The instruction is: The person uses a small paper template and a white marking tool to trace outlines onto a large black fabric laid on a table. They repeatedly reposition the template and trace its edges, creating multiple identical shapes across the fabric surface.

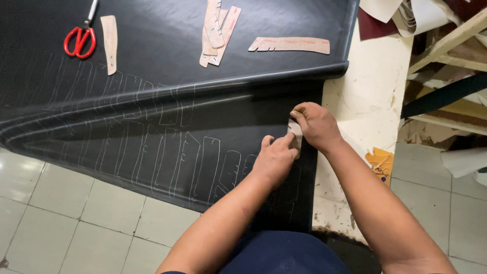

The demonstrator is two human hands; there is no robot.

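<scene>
Your two hands meet near the right edge of the black sheet (167, 35), on the part that hangs down over the front of the table. Between them is a small tan template (296, 136), a narrow strip whose long axis runs roughly up and down the sheet, its top tucked under your right hand (315, 124) and its lower end showing pale just beside your left hand (275, 158). Most of the strip is covered, so which end is notched cannot be told.

Your right hand is curled over the strip's top, fingers bunched together and pressing it against the sheet; whether they also hold a marker cannot be told. Your left hand lies knuckles-up, fingers drawn together, the fingertips against the strip's left side.

To the left of the strip, rows of traced outlines (203, 162) fill the sheet, all standing the same way as the strip. To the right, only a thin band of black remains before the sheet's edge, and beyond it is the stained cream table (365, 96).

Both forearms come up from below, angled inward so the wrists converge.

Farther up, on the flat part, lie red scissors (81, 38), a short template (109, 43), a stack of templates (218, 33) and a long template (290, 45), all well apart from your hands.
</scene>
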